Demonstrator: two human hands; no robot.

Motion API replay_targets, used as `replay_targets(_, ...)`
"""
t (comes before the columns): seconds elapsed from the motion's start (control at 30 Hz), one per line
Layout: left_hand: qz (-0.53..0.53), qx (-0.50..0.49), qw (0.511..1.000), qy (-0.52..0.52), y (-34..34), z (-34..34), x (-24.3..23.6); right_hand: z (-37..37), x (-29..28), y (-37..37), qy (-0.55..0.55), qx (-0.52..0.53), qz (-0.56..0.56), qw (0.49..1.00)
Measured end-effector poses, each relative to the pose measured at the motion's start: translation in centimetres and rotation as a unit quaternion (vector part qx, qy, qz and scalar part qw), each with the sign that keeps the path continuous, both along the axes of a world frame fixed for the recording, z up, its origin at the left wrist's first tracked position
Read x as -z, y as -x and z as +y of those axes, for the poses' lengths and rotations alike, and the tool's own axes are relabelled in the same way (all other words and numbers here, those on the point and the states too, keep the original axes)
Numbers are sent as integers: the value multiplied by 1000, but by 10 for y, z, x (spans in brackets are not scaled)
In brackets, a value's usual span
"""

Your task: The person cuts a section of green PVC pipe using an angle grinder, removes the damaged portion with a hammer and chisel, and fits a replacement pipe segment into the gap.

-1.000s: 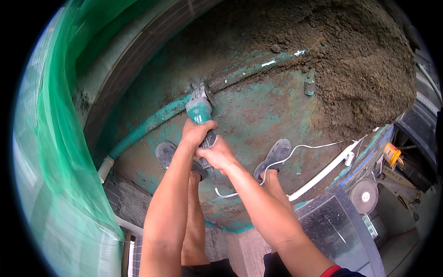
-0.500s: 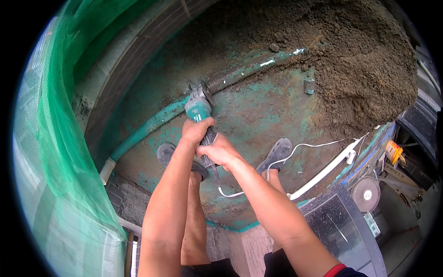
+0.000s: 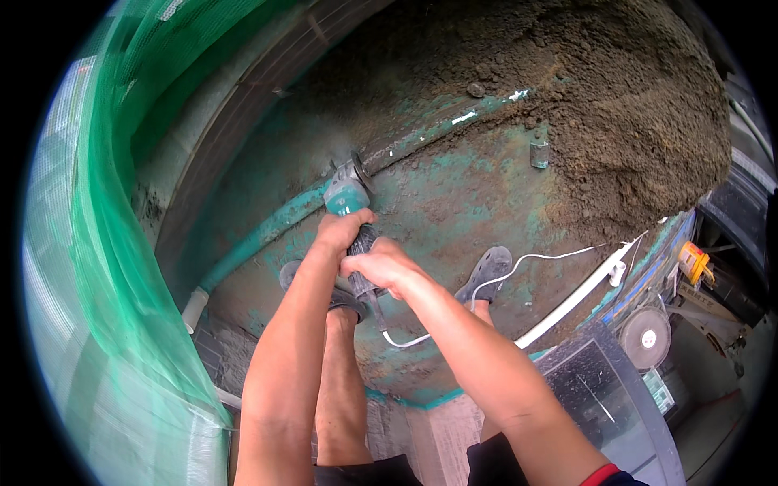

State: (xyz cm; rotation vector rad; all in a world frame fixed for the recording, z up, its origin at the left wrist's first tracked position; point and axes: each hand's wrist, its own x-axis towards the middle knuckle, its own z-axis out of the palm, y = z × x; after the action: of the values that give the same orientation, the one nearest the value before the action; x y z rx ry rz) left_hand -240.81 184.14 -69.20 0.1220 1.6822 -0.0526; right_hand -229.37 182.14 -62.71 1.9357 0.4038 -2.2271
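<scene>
Both my hands grip a teal and black angle grinder (image 3: 347,197). My left hand (image 3: 344,231) wraps round its body just behind the gear head. Further back, my right hand (image 3: 381,266) is closed on the dark rear handle. The grinder's disc (image 3: 361,172) stands on edge at a teal-coated pipe (image 3: 267,232) that runs across the floor, and a little dust hangs there. Whether the disc touches the pipe I cannot tell for sure. A white power cord (image 3: 405,343) leaves the handle's end and loops to the right past my foot.
A large heap of dirt (image 3: 640,105) covers the far right and part of the pipe. Green netting (image 3: 105,243) hangs along the left. My feet in grey clogs (image 3: 489,274) stand on the teal-stained floor. A white pipe (image 3: 571,301), a glazed frame (image 3: 600,397) and a round fan-like disc (image 3: 646,338) lie right.
Hands and grinder stay at nearly the same spot on the pipe. The view has shifted slightly, and a faint haze of dust shows beside the disc.
</scene>
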Motion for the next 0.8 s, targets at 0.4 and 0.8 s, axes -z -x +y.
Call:
replay_targets(0.4, -34, -36, 996, 77, 6, 17, 7, 41, -23, 3, 49, -27, 5, 998)
replay_targets(0.8, -84, -48, 988, 120, 9, 19, 21, 44, -10, 8, 67, -11, 6, 998)
